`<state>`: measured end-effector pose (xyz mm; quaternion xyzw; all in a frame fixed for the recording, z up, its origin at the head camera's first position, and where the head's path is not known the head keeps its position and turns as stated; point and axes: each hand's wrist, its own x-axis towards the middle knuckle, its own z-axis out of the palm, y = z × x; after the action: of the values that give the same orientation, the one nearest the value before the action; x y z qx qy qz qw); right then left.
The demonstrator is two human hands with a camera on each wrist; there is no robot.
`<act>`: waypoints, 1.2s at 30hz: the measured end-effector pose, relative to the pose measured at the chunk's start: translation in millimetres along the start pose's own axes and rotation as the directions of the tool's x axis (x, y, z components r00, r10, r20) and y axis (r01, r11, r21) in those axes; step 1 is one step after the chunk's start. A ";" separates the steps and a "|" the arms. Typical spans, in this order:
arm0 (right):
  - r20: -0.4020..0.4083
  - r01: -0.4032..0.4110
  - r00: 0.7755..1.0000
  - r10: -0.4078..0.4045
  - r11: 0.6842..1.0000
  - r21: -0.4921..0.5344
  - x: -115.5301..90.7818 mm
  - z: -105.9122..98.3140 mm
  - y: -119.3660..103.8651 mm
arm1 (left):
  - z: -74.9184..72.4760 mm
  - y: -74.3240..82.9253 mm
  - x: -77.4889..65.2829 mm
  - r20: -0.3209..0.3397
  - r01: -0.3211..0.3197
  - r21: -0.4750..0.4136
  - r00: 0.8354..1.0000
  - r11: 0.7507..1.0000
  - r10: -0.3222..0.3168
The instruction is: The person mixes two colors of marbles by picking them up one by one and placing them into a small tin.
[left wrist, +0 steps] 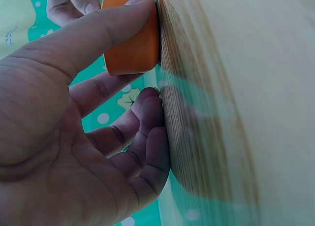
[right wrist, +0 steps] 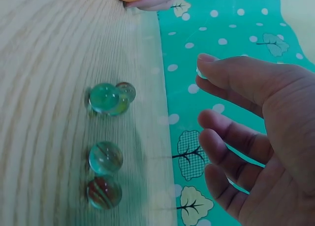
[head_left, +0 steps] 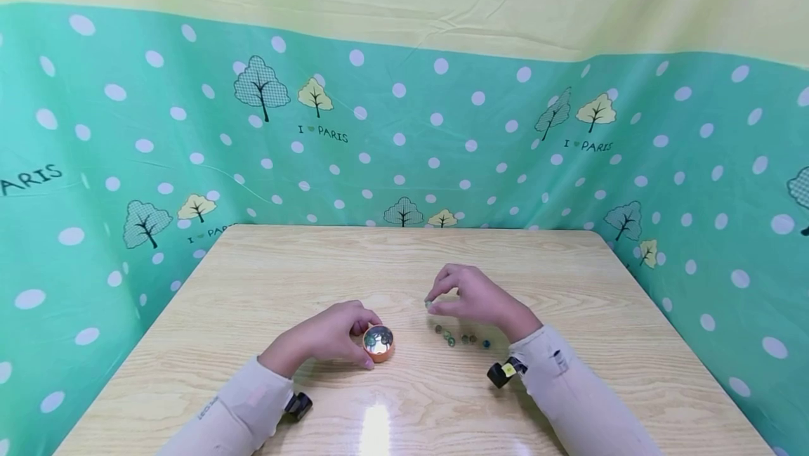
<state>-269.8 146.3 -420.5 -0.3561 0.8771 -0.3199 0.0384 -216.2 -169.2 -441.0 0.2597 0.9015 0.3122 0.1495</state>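
From where I stand, the left hand [head_left: 338, 333] has an orange cup [head_left: 382, 357] by its walls, thumb on the near side and index finger on the far one. The remaining fingers curl loosely, their tips against the wooden table [head_left: 316, 266]. The cup sits upright, mouth up, with the hand at its nine o'clock. Its lining is so shiny that I can't tell whether the round shapes inside are contents or reflections.

At two o'clock from the cup, the right hand [head_left: 470, 294] pinches a small glass marble [head_left: 429, 305] between thumb and index fingertips, clear of the tabletop, the other three fingers loosely bent. Six more lie toward the cup's three o'clock: three clustered marbles [head_left: 446, 334] nearest it, then two swirled marbles [head_left: 472, 339] side by side, then a blue marble [head_left: 486, 344] farthest out.

Both wrists carry a black camera over pale sleeves [head_left: 588, 400]. Beyond the table's twelve o'clock edge hangs a green dotted curtain [head_left: 398, 161] printed with trees.
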 end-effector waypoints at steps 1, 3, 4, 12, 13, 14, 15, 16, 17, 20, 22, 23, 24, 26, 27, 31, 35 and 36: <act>0.000 0.003 1.000 -0.003 1.000 -0.011 0.1 0.4 -0.6 | 0.0 0.1 0.0 0.000 0.001 0.000 1.000 1.000 -0.001; -0.004 0.008 1.000 -0.008 1.000 -0.022 0.4 1.2 -2.0 | 0.1 0.1 0.0 0.000 0.001 0.001 1.000 1.000 -0.001; -0.006 0.010 1.000 -0.011 1.000 -0.025 0.5 1.6 -2.6 | 0.1 0.0 0.0 0.000 0.001 0.002 1.000 1.000 -0.001; -0.015 0.008 1.000 -0.008 1.000 -0.021 1.1 3.6 -8.0 | 0.0 -1.2 1.0 0.004 -0.006 0.008 1.000 1.000 0.006; -0.017 0.010 1.000 -0.010 1.000 -0.018 1.2 3.8 -8.6 | -0.1 -1.3 1.1 0.003 -0.007 0.009 1.000 1.000 0.007; -0.020 0.012 1.000 -0.013 1.000 -0.019 1.4 4.1 -9.1 | -0.1 -1.4 1.2 0.004 -0.006 0.008 1.000 1.000 0.006; -0.022 0.016 1.000 -0.017 1.000 -0.022 1.5 4.4 -9.6 | -0.2 -1.3 1.3 0.004 -0.005 0.004 1.000 1.000 0.005; -0.023 0.022 0.999 -0.023 0.999 -0.026 1.7 4.7 -10.0 | -0.3 -1.3 1.3 0.005 -0.004 0.003 1.000 1.000 0.004; -0.024 0.029 0.999 -0.030 0.999 -0.032 1.9 5.0 -10.4 | -0.3 -1.3 1.3 0.005 -0.003 0.001 1.000 1.000 0.003; -0.026 0.047 0.998 -0.048 0.997 -0.065 2.1 5.9 -11.8 | -0.5 -1.0 1.3 0.007 -0.002 -0.007 1.000 1.000 0.002; -0.027 0.053 0.998 -0.056 0.995 -0.083 2.0 6.3 -12.9 | -0.5 -1.1 1.6 0.008 -0.003 -0.010 1.000 1.000 0.003; -0.028 0.056 0.998 -0.059 0.994 -0.093 1.9 6.4 -13.6 | -0.5 -1.3 1.6 0.008 -0.003 -0.012 1.000 1.000 0.003; -0.028 0.056 0.998 -0.059 0.994 -0.094 1.8 6.5 -14.4 | -0.5 -1.5 1.7 0.007 -0.003 -0.013 1.000 1.000 0.003; -0.028 0.056 0.998 -0.058 0.994 -0.089 1.7 7.0 -15.5 | -0.6 -1.7 1.8 0.007 -0.005 -0.009 1.000 1.000 0.005; -0.025 0.056 0.998 -0.058 0.995 -0.081 1.5 7.2 -16.3 | -0.7 -1.8 1.7 0.005 -0.007 -0.007 1.000 1.000 0.007; -0.011 0.057 0.998 -0.058 0.997 -0.058 1.3 8.6 -18.1 | -1.0 -1.8 1.3 0.003 -0.016 0.000 1.000 1.000 0.016; -0.005 0.057 0.998 -0.057 0.997 -0.060 1.8 10.3 -18.8 | -0.8 -1.6 1.2 0.003 -0.014 -0.009 1.000 1.000 0.014; -0.006 0.057 0.998 -0.058 0.997 -0.061 2.0 10.7 -19.1 | -0.7 -1.7 1.1 0.004 -0.012 -0.010 1.000 1.000 0.012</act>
<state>-256.7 129.0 -417.4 -0.3810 0.8759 -0.2957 0.0150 -218.0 -170.0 -441.7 0.2649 0.8981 0.3170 0.1506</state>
